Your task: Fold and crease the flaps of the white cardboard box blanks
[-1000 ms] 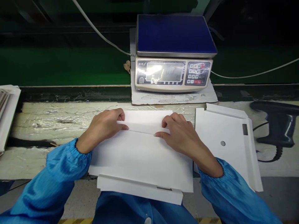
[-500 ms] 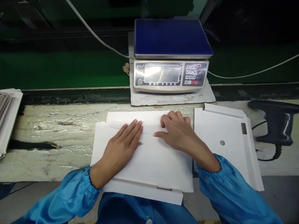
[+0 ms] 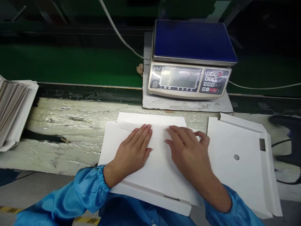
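Note:
A flat white cardboard sheet (image 3: 160, 172) with creased edges lies in front of me, its near edge folded up and slotted. A pale strip or crease runs across it near the far flap. My left hand (image 3: 133, 150) rests flat on the sheet, fingers stretched towards that strip. Over the sheet's right part is my right hand (image 3: 189, 147), fingers bent and apart from the thumb, somewhat blurred. Nothing shows in its grasp. Whether its fingertips touch the card, I cannot tell.
Behind the sheet stands a counting scale (image 3: 188, 75) with a blue top. Another white cardboard piece (image 3: 237, 179) with a round hole lies at right, beside a dark handheld scanner (image 3: 288, 138). A stack of folded cardboard (image 3: 14, 103) is at far left.
My right hand has come off the far flap, moving nearer to me, and its curled fingers have loosened. My left hand stays flat on the sheet. The camera view has turned slightly.

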`<state>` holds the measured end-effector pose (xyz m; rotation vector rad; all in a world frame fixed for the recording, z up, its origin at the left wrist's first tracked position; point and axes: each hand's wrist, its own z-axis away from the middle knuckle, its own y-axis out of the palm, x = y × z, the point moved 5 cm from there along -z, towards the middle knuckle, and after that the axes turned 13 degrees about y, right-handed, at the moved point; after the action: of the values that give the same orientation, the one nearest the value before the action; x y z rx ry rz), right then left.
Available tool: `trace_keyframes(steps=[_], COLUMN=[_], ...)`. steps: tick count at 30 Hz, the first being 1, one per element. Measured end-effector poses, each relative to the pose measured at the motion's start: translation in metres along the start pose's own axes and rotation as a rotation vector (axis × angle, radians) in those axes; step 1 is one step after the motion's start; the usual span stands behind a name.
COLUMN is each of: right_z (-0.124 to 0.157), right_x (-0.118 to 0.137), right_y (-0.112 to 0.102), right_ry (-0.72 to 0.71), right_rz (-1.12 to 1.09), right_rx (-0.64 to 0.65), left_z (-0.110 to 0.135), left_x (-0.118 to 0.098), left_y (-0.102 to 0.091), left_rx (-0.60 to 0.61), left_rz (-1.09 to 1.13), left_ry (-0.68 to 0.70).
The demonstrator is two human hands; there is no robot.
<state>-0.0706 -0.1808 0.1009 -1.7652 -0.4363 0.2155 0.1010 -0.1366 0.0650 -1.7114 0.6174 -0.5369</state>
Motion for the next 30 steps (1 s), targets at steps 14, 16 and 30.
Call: trace_keyframes(steps=[14,16,30], right_z=[0.032,0.031,0.04], right_x=[0.026,0.025,0.007], right_y=[0.025,0.025,0.029], right_ry=[-0.07,-0.059,0.014], right_rz=[-0.061,-0.086,-0.167], right_rx=[0.034,0.04,-0.029], left_z=[-0.001,-0.001,0.006], left_x=[0.002,0.003,0.014], left_y=[-0.004,-0.004,0.0], left_rx=[-0.001,0.0,-0.022], left_rz=[0.022,0.036,0.099], left_ry=[-0.017,-0.012,-0.025])
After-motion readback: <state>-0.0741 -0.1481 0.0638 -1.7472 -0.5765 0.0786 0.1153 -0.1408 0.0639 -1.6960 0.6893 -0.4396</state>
